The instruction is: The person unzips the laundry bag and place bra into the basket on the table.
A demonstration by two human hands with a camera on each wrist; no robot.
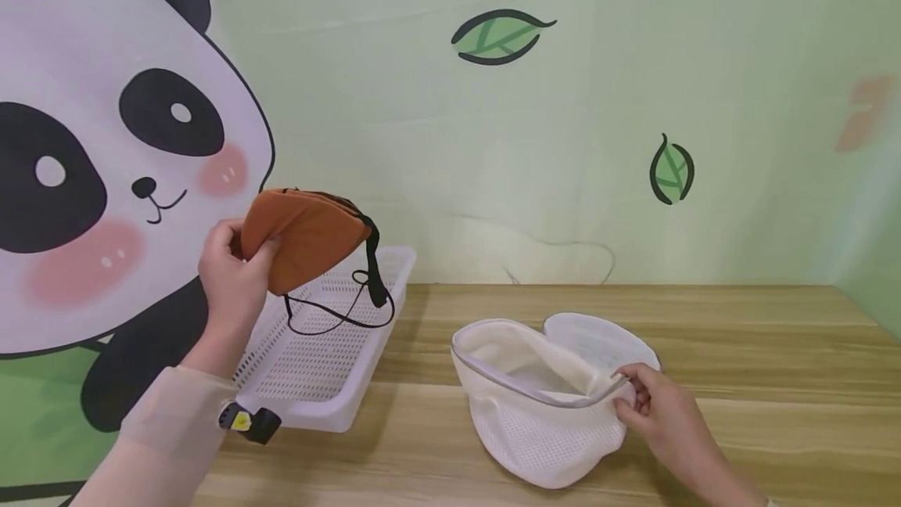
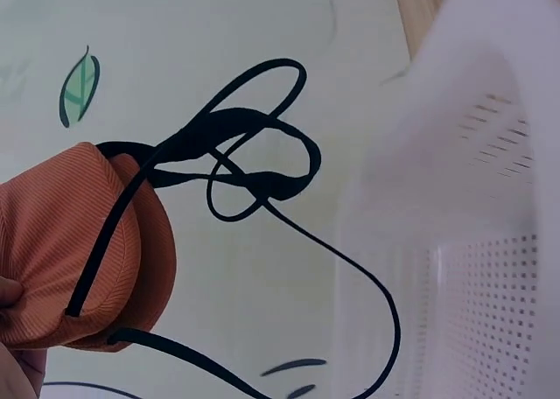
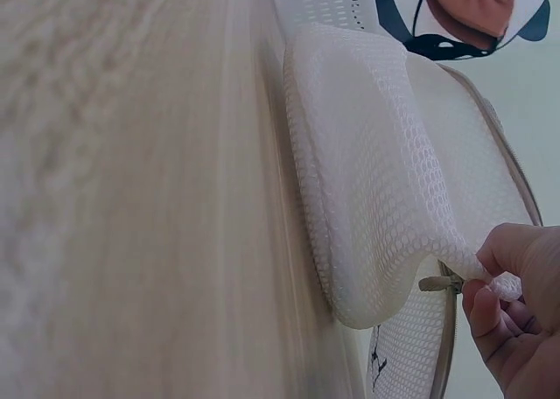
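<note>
In the head view my left hand (image 1: pixel 235 280) pinches a folded orange bra (image 1: pixel 310 237) at its left edge, thumb in front. Black straps (image 2: pixel 236 145) dangle from the bra in loops; its ribbed cups lie one against the other. A white mesh laundry bag (image 1: pixel 542 429) stands on the wooden table with its zippered mouth open and its round lid flap (image 1: pixel 598 343) folded back. My right hand (image 1: pixel 665 417) pinches the rim of the bag on its right side, close to the zipper pull (image 3: pixel 440 283) seen in the right wrist view.
A white perforated plastic basket (image 1: pixel 331 413) stands on the left of the table (image 1: pixel 774 382), beneath and behind the raised bra. Behind the table hangs a green backdrop (image 1: pixel 563 116) printed with a panda (image 1: pixel 232 116) and leaves.
</note>
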